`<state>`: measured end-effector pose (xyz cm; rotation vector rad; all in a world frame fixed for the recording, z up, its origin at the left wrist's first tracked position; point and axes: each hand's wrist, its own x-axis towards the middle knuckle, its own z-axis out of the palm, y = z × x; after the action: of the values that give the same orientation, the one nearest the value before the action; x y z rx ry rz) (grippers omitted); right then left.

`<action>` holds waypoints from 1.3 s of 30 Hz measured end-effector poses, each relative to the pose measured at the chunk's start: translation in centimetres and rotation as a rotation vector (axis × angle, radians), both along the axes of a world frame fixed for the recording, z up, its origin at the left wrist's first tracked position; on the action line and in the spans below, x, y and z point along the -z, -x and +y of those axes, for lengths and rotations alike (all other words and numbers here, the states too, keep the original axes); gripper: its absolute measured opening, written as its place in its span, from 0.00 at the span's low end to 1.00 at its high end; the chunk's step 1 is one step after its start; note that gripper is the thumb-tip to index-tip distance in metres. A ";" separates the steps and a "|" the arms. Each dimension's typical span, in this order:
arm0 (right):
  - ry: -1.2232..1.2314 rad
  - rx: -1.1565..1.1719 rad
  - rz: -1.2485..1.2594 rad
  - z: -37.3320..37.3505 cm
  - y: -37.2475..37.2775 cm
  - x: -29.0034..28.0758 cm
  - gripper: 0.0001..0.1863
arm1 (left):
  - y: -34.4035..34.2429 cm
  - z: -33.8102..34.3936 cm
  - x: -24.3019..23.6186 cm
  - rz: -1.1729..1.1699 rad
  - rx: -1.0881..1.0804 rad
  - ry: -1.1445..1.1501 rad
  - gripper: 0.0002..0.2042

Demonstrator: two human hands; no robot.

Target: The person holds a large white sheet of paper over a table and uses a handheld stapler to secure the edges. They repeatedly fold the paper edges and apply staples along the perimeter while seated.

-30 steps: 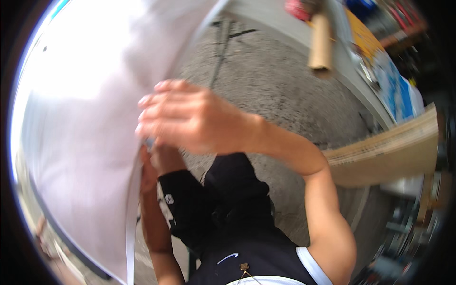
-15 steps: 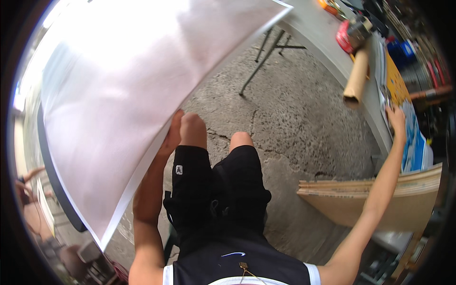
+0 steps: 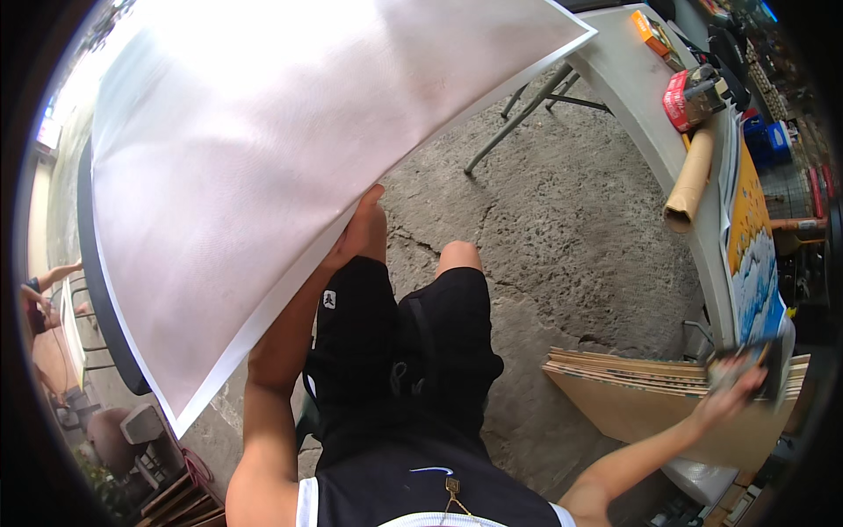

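Observation:
A large pale sheet (image 3: pixel 263 176) with a white border fills the upper left, its near edge running diagonally past my knees. My left hand (image 3: pixel 357 230) grips that edge; some of its fingers are hidden under the sheet. Far to the right, my right hand (image 3: pixel 731 397) is closed around a dark, boxy object (image 3: pixel 762 367), too smeared by motion to name. It is over a stack of thin wooden boards (image 3: pixel 650 395). Just beyond lies a printed poster sheet (image 3: pixel 757 263) in orange, blue and white on the table's edge.
A grey table (image 3: pixel 628 83) curves along the right, bearing a cardboard tube (image 3: pixel 689 180), a red tape roll (image 3: pixel 678 101) and an orange box (image 3: pixel 650 33). Cracked concrete floor (image 3: pixel 562 220) lies beneath. Another person's arm (image 3: pixel 60 274) shows at the far left.
My right hand has come back from the poster toward me, over the boards, with the dark object in it. The pale sheet and my left hand have shifted slightly right in view.

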<state>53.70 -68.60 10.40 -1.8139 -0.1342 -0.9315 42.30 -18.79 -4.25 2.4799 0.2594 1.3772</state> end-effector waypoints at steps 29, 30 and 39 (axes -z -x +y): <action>0.389 -1.432 1.206 19.6 7.5 16.8 0.31 | 0.7 1.0 -1.0 0.003 0.083 0.072 0.15; 0.322 -1.389 1.006 22.5 7.1 15.0 0.25 | 0.8 1.0 -1.1 0.013 0.089 0.103 0.15; 0.284 -1.208 0.252 34.3 3.6 12.9 0.21 | 2.0 3.5 3.4 0.266 0.153 -0.197 0.23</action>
<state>50.08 -34.32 -2.55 -1.6452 -1.0973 0.1840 40.32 -15.31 -7.60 2.7795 -0.0138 1.0566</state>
